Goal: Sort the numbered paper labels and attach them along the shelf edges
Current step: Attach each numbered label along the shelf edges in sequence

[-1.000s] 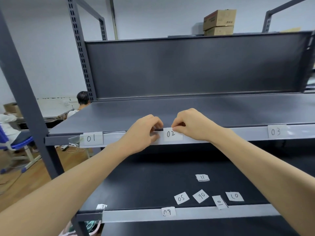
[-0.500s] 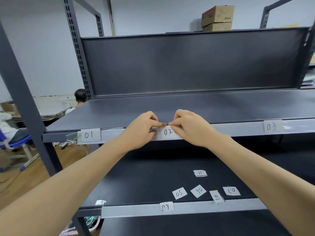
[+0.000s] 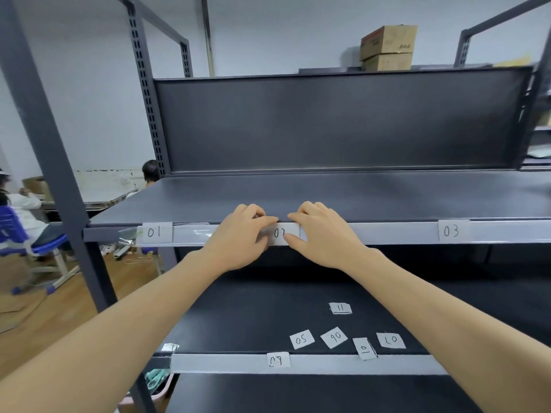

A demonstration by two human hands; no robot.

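The white paper label 02 (image 3: 283, 232) sits on the pale strip along the upper shelf edge (image 3: 372, 232). My left hand (image 3: 238, 238) pinches its left side and my right hand (image 3: 323, 234) its right side, index fingertips meeting on the shelf lip above it, thumbs on its front. Part of the number is covered. Labels 01 (image 3: 155, 232) and 03 (image 3: 451, 231) are fixed on the same strip. Loose labels lie on the lower shelf: 11 (image 3: 340, 308), 05 (image 3: 301, 339), 06 (image 3: 334, 337), 10 (image 3: 364, 349), 07 (image 3: 390, 340).
Another label (image 3: 278, 359) hangs on the lower shelf edge (image 3: 343, 363). A grey upright post (image 3: 59, 180) stands at the left. Two cardboard boxes (image 3: 387, 47) sit on top. People sit at the far left near a blue chair (image 3: 18, 234).
My fingers have spread from a pinch at the label's top edge to both of its sides, thumbs now lower on its front. The label stays on the strip.
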